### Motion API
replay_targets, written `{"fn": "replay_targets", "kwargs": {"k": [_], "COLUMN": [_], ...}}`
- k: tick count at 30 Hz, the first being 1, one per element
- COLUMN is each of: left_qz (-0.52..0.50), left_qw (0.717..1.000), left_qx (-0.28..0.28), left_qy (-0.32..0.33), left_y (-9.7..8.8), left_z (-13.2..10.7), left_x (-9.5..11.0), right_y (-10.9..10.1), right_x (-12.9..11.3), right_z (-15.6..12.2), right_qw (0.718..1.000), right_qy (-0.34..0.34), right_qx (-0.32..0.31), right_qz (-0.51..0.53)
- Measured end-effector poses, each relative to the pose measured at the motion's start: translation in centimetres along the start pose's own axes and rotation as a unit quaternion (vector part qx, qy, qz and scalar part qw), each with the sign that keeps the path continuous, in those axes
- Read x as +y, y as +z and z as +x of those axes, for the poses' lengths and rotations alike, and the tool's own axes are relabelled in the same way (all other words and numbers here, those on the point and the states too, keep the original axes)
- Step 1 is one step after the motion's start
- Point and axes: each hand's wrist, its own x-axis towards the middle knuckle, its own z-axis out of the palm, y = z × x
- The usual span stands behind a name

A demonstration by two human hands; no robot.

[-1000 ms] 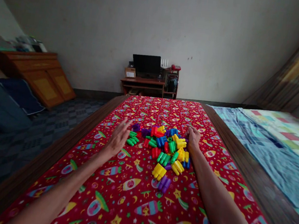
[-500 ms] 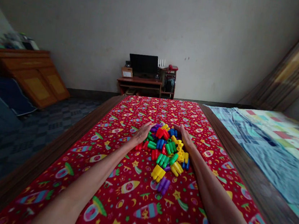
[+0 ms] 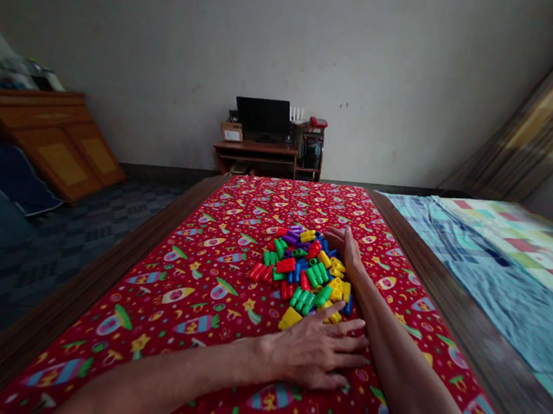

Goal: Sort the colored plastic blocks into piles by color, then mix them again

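Observation:
A loose heap of plastic toy blocks lies on the red patterned tablecloth (image 3: pixel 178 349), with green blocks (image 3: pixel 318 275), red blocks (image 3: pixel 286 264), purple blocks (image 3: pixel 295 236) and yellow blocks (image 3: pixel 290 318) among them. My left hand (image 3: pixel 322 350), palm down with fingers spread, is at the near side of the heap and covers some of its nearest blocks. Along the heap's right side my right hand (image 3: pixel 349 251) rests on edge, fingers stretched forward, beside blue and yellow blocks. Neither hand grips a block.
The table's dark wooden edge (image 3: pixel 427 294) runs along the cloth. To the right is a bed with a blue cover (image 3: pixel 494 281). Beyond the table stands a desk (image 3: pixel 258 148) with a monitor (image 3: pixel 263 118). A wooden cabinet (image 3: pixel 57 140) stands at the left.
My left hand has moved from the heap's left side to its near side, turning across toward the right. My right hand stays at the right side. Some blocks on the left have shifted.

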Motion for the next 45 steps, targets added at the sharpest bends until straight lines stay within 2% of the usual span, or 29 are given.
{"fn": "replay_targets", "kwargs": {"k": [2, 4, 7, 11, 16, 19, 22, 24, 27, 29, 32, 35, 38, 40, 42, 45], "left_qz": [0.021, 0.046, 0.069, 0.081, 0.076, 0.055, 0.025, 0.003, -0.027, -0.054, -0.11, -0.167, -0.219, -0.26, -0.307, -0.361], "left_qw": [1.0, 0.998, 0.997, 0.995, 0.978, 0.964, 0.953, 0.941, 0.902, 0.869, 0.833, 0.812, 0.774, 0.735, 0.683, 0.613], "left_qx": [-0.001, 0.005, 0.008, 0.015, 0.026, 0.029, 0.044, 0.076, 0.148, 0.197, 0.237, 0.256, 0.309, 0.357, 0.403, 0.45], "left_qy": [-0.022, -0.041, -0.038, -0.062, -0.192, -0.257, -0.3, -0.331, -0.405, -0.452, -0.487, -0.498, -0.508, -0.515, -0.527, -0.539], "left_y": [0.7, 0.9, 0.2, -0.6, -0.4, -0.4, -1.0, -1.3, -1.1, -0.4, 0.8, 1.3, 1.5, 1.6, 1.9, 2.1], "left_z": [0.3, 0.1, -0.9, -2.5, -4.6, -5.6, -6.5, -7.4, -9.3, -10.7, -12.4, -13.1, -13.5, -13.7, -13.9, -14.1], "left_x": [-0.5, -2.2, -4.9, -6.7, -9.1, -10.5, -11.3, -11.7, -12.9, -13.8, -14.8, -15.3, -15.5, -15.7, -16.0, -16.4], "right_y": [0.1, 0.2, 0.5, 1.4, 2.3, 2.5, 2.6, 2.8, 3.1, 3.0, 2.3, 1.9, 2.5, 3.0, 3.2, 2.7], "right_x": [-0.3, -0.7, -1.4, -2.5, -3.3, -2.6, -1.7, -1.6, -2.3, -2.9, -3.0, -2.2, -1.4, -1.4, -1.6, -2.2], "right_z": [-0.4, -1.0, -1.8, -2.4, -2.3, -1.7, -1.4, -1.7, -2.3, -2.4, -2.0, -1.4, -1.3, -1.3, -1.3, -0.9], "right_qw": [0.998, 0.991, 0.982, 0.977, 0.978, 0.985, 0.984, 0.98, 0.976, 0.976, 0.987, 0.982, 0.959, 0.94, 0.921, 0.91], "right_qy": [-0.02, -0.056, -0.091, -0.083, -0.068, -0.066, -0.069, -0.071, -0.071, -0.053, -0.038, -0.068, -0.094, -0.115, -0.125, -0.122], "right_qx": [-0.04, -0.069, -0.073, -0.087, -0.137, -0.11, -0.054, -0.064, -0.131, -0.153, -0.106, -0.045, -0.069, -0.094, -0.11, -0.104], "right_qz": [-0.045, -0.101, -0.149, -0.176, -0.145, -0.117, -0.158, -0.172, -0.157, -0.143, -0.115, -0.171, -0.259, -0.308, -0.353, -0.382]}}
